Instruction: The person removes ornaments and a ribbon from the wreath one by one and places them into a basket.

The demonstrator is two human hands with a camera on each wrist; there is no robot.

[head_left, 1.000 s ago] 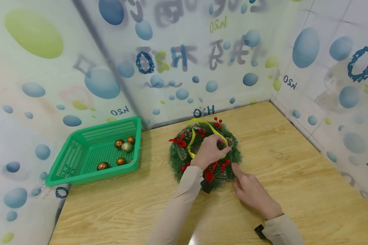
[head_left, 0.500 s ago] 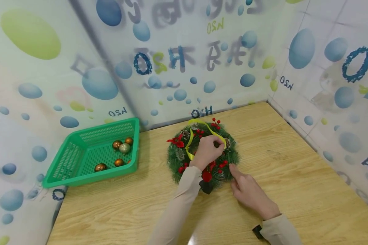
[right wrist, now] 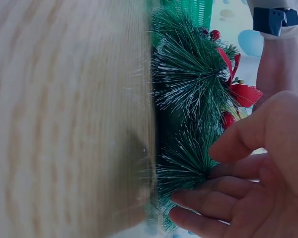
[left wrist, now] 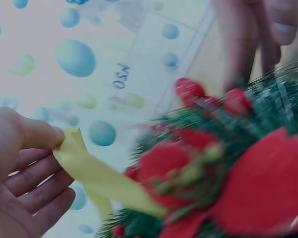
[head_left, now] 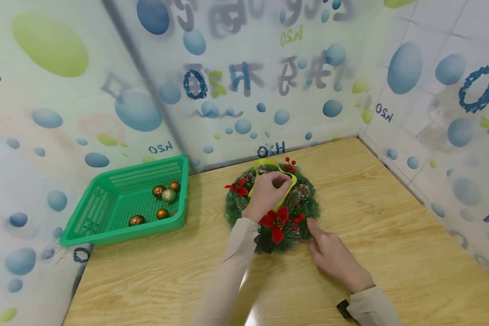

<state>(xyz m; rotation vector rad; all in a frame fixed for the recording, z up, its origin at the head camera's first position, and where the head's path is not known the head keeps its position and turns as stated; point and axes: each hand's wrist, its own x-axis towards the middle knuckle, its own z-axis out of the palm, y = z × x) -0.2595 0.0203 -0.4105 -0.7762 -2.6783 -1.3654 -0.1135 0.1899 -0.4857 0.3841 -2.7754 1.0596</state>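
A green Christmas wreath [head_left: 312, 206] lies on the table, decorated with red berries, pine cones [head_left: 303, 190] and red poinsettias [head_left: 278, 225]. A yellow ribbon [left wrist: 104, 178] loops up from it. My left hand [head_left: 262, 197] pinches this ribbon between thumb and index finger above the wreath; its other fingers are loosely bent in the left wrist view. At the wreath's lower right edge, my right hand [head_left: 336, 259] touches the greenery with extended fingers. In the right wrist view, the right thumb is apart from the fingers, and some fingertips are hidden among the needles.
A green plastic basket [head_left: 118, 237] stands to the left, with several copper-coloured baubles and a pale gold bauble [head_left: 169, 195] inside. The wooden table [head_left: 395, 231] meets walls printed with blue and green bubbles at its back and right.
My left hand has drawn the ribbon leftward, away from the right-hand pine cone, uncovering it and the front poinsettia. My right hand stays at the wreath's edge.
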